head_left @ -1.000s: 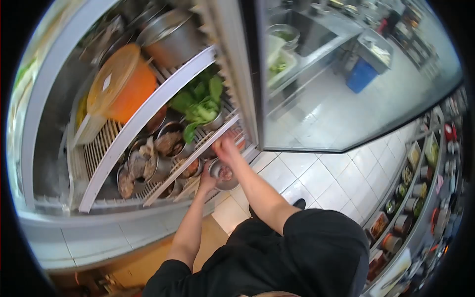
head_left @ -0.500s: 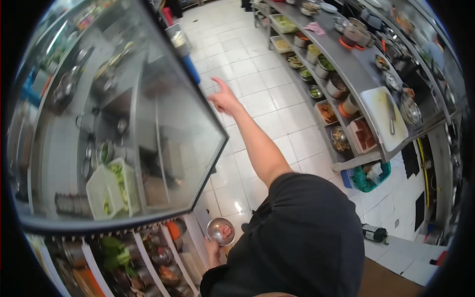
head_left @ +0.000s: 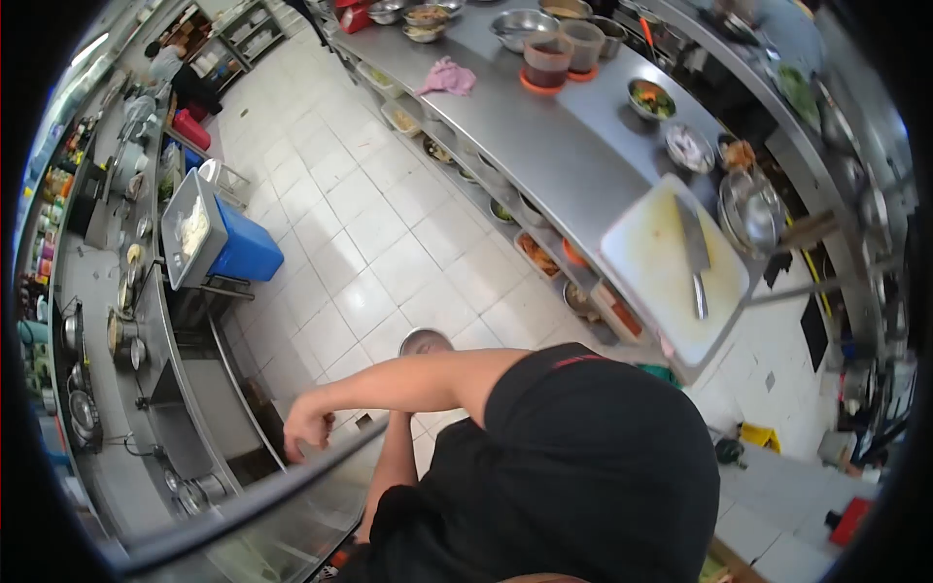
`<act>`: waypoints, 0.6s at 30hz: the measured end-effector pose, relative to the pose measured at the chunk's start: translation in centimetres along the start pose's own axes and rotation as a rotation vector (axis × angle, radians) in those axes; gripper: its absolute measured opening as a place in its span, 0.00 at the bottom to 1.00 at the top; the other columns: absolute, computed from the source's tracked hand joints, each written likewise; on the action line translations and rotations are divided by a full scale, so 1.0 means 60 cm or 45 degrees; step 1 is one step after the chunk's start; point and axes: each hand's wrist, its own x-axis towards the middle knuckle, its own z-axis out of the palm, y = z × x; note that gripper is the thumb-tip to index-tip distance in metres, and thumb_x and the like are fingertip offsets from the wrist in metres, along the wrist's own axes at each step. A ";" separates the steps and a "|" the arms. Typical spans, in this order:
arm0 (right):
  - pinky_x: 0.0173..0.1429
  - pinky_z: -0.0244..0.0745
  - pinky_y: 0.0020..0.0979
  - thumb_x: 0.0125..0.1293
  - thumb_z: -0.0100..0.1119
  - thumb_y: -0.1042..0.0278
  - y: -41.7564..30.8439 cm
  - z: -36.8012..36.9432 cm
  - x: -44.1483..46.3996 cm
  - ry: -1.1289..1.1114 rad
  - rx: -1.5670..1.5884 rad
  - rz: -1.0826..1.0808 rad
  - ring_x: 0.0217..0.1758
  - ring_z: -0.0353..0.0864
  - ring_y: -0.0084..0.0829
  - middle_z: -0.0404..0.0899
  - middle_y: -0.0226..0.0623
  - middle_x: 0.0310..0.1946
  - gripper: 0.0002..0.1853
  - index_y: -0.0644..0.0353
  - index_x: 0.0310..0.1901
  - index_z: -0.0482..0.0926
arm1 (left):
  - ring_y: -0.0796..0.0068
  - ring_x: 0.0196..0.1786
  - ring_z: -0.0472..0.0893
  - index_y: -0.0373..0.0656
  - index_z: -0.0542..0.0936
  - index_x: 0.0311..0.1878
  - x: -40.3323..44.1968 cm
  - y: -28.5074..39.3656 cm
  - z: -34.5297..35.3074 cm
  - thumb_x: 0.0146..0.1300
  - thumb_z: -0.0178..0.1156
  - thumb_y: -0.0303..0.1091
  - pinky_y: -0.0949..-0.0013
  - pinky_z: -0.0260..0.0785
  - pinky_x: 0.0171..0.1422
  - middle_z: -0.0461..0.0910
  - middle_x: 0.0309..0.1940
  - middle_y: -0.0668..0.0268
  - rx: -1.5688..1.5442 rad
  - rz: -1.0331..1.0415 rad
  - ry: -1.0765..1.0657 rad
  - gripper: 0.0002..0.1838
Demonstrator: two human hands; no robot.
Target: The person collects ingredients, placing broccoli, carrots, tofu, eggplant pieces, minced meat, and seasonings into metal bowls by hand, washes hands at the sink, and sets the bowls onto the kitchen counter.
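Observation:
My left forearm reaches up beneath my right arm, which hides most of the left hand. Just beyond the right forearm shows a small metal bowl, held by that left hand; its pale pinkish contents are partly covered. My right hand is stretched out to the left, fingers bent downward and a little apart, with nothing in it. It is beside the dark top edge of a glass door; whether it touches the door I cannot tell.
On the right, a steel counter carries a cutting board with a knife and several bowls. A blue bin and grey tub stand left of the tiled aisle. Further back, another person is at the left counter.
The glass door has swung downward and toward me, out of most of the view. My right hand has moved left and down with it. The bowl is higher in view, and the head has turned.

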 end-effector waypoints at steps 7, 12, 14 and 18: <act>0.31 0.75 0.32 0.57 0.70 0.63 0.227 -0.164 -0.356 1.521 0.097 -0.005 0.25 0.79 0.26 0.82 0.35 0.23 0.12 0.57 0.42 0.87 | 0.62 0.55 0.81 0.38 0.68 0.70 0.331 0.155 0.167 0.68 0.63 0.34 0.62 0.78 0.55 0.78 0.57 0.54 -0.073 0.000 -0.028 0.29; 0.25 0.70 0.28 0.64 0.69 0.69 0.343 -0.268 -0.705 2.008 1.460 -0.372 0.25 0.78 0.25 0.78 0.33 0.29 0.08 0.59 0.41 0.80 | 0.52 0.45 0.85 0.36 0.52 0.78 0.404 0.294 0.246 0.63 0.51 0.20 0.53 0.83 0.34 0.73 0.57 0.46 0.426 -0.369 -0.138 0.38; 0.40 0.77 0.32 0.66 0.64 0.74 0.409 -0.280 -0.787 2.237 1.620 -0.824 0.41 0.81 0.33 0.79 0.37 0.37 0.07 0.60 0.44 0.79 | 0.53 0.39 0.85 0.34 0.66 0.65 0.451 0.308 0.243 0.63 0.51 0.22 0.52 0.83 0.29 0.79 0.45 0.48 0.335 -0.335 -0.004 0.26; 0.51 0.78 0.36 0.66 0.63 0.75 0.583 -0.297 -0.853 2.438 1.841 -0.866 0.47 0.80 0.36 0.80 0.38 0.41 0.06 0.62 0.44 0.79 | 0.52 0.38 0.86 0.33 0.63 0.68 0.618 0.370 0.188 0.63 0.51 0.22 0.52 0.85 0.31 0.79 0.46 0.48 0.278 -0.459 0.044 0.28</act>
